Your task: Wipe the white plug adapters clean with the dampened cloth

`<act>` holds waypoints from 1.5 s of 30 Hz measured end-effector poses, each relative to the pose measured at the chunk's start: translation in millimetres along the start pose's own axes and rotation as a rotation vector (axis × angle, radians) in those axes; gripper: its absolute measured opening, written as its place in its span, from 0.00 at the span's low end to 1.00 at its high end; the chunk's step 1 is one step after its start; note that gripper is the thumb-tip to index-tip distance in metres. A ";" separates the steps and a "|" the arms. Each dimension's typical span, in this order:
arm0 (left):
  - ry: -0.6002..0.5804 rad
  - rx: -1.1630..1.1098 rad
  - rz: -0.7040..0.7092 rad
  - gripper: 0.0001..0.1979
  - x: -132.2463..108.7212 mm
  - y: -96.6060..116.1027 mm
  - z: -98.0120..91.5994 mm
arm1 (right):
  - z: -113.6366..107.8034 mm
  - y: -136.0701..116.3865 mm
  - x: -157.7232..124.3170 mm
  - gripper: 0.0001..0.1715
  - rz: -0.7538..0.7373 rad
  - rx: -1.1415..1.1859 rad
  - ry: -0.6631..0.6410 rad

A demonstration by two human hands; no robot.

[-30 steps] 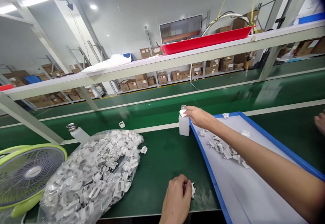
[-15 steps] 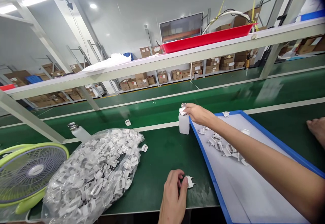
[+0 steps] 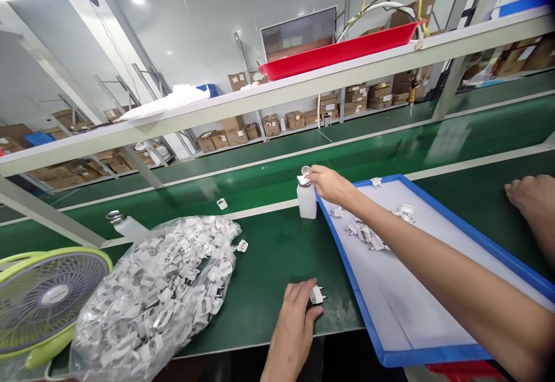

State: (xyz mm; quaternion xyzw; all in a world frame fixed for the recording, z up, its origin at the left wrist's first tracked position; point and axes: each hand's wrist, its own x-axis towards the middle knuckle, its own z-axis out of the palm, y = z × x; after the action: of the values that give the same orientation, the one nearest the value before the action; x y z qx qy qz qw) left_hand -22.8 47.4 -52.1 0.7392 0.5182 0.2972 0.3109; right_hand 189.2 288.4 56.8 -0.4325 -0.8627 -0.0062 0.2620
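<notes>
My left hand (image 3: 291, 327) is near the front edge of the green work surface, thumb and fingers closed around the near side of a white plug charger (image 3: 318, 295). The charger's two pins point right. Farther off, my right hand (image 3: 330, 184) pinches a small white wipe (image 3: 302, 180) against the top of a white dispenser bottle (image 3: 307, 201). The bottle stands upright and its round lid (image 3: 306, 170) is raised. Beneath my right forearm, a blue-rimmed tray (image 3: 352, 272) holds several white chargers (image 3: 366, 233).
A clear bag (image 3: 156, 295) full of white charger parts lies left, beside a green fan (image 3: 56, 295). Another bottle (image 3: 130, 227) leans behind the bag. Loose white pieces lie near the bag (image 3: 243, 246) and on the green belt (image 3: 222, 203). Another person's hand (image 3: 531, 200) rests at far right.
My left fingers have shifted around the charger, which is now between thumb and fingertips. My right hand stays at the bottle top with the wipe. The camera view has turned slightly.
</notes>
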 end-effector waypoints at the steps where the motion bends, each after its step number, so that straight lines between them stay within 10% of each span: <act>1: 0.013 0.007 0.021 0.22 1.4 -0.5 1.2 | -0.8 -0.8 -0.3 0.15 0.016 0.015 0.010; 9: 0.157 0.043 0.013 0.21 -8.0 -9.1 12.0 | -15.8 -73.4 -89.0 0.17 0.219 0.190 0.249; 17: 0.158 0.096 0.116 0.23 -18.3 -17.2 10.2 | 81.6 -203.8 -225.3 0.22 0.347 0.231 0.436; 26: 0.233 0.232 0.138 0.20 -16.0 -19.8 19.2 | 111.4 -195.1 -252.2 0.40 0.135 0.193 0.332; 45: 0.037 0.214 0.064 0.21 -18.0 -10.5 4.6 | 113.3 -190.3 -260.3 0.38 0.060 0.181 0.243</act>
State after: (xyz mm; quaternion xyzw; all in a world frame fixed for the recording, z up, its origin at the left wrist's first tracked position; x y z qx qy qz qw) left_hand -30.5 32.5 -65.1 0.7787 0.5287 0.2639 0.2110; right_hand 123.2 2.8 -118.9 -0.4285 -0.8085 0.0274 0.4024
